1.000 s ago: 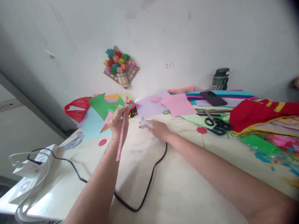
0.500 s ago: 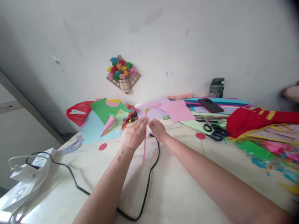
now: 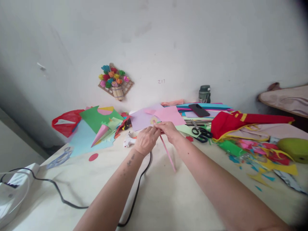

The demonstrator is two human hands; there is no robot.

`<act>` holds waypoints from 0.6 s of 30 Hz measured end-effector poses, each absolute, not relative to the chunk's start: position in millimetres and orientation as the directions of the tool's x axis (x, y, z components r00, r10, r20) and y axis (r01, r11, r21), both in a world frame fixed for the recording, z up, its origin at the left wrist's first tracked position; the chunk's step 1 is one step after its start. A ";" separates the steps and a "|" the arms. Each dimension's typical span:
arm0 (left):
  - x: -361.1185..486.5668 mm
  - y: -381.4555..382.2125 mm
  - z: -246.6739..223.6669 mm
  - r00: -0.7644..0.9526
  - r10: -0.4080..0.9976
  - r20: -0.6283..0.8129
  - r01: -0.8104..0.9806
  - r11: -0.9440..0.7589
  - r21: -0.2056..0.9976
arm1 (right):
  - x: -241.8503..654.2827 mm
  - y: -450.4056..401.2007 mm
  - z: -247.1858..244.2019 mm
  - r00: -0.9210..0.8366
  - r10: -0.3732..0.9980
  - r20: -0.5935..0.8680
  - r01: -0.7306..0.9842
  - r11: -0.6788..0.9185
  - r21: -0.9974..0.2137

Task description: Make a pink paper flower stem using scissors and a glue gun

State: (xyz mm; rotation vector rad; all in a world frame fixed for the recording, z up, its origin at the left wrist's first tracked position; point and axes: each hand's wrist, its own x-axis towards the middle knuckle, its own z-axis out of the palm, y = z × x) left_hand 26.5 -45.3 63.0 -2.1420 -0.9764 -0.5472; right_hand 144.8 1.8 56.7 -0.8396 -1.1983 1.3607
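A narrow pink paper strip [image 3: 168, 154] hangs down and to the right from between my hands, its lower end near the tabletop. My left hand [image 3: 147, 140] is closed around its upper part. From the other side my right hand [image 3: 167, 131] pinches the strip, fingertips meeting those of the left. The fingers partly hide the strip's top end. Just left of my left hand lies a white glue gun [image 3: 128, 141] with a black cord [image 3: 137, 189] running under my left arm.
Coloured paper sheets [image 3: 169, 115] line the wall. Black scissors [image 3: 202, 132], a dark phone [image 3: 199, 110] and a red apron-like cloth [image 3: 225, 123] lie to the right, near paper scraps [image 3: 267, 160]. At the left are a pink paper cone [image 3: 99, 134] and a white power strip [image 3: 21, 181].
The view has turned to the right. My right hand has closed in on the strip beside my left hand, and the strip now slants right. The glue gun has come into sight at left.
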 end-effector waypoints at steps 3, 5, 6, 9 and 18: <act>33.6 -46.1 55.0 0.487 0.503 0.714 0.851 -0.455 -0.261 | 150.3 3.1 55.2 -0.162 0.979 0.125 -0.311 0.070 -0.948; 38.8 -45.8 50.3 0.259 0.564 0.784 0.904 -0.428 0.009 | 152.3 4.7 54.4 -0.143 0.981 0.132 -0.366 0.071 -0.928; 41.4 -45.2 48.6 0.117 0.616 0.779 0.890 -0.414 0.193 | 152.8 5.9 53.9 -0.137 0.981 0.136 -0.397 0.071 -0.915; 47.4 -42.6 44.7 -0.101 0.885 0.455 0.556 -0.329 0.763 | 153.0 9.7 52.3 -0.171 0.975 0.141 -0.495 0.039 -0.868; 42.9 -45.1 32.7 0.327 0.944 0.050 -0.261 0.039 0.965 | 156.7 13.1 47.8 -0.363 0.927 0.097 -0.534 -0.122 -0.836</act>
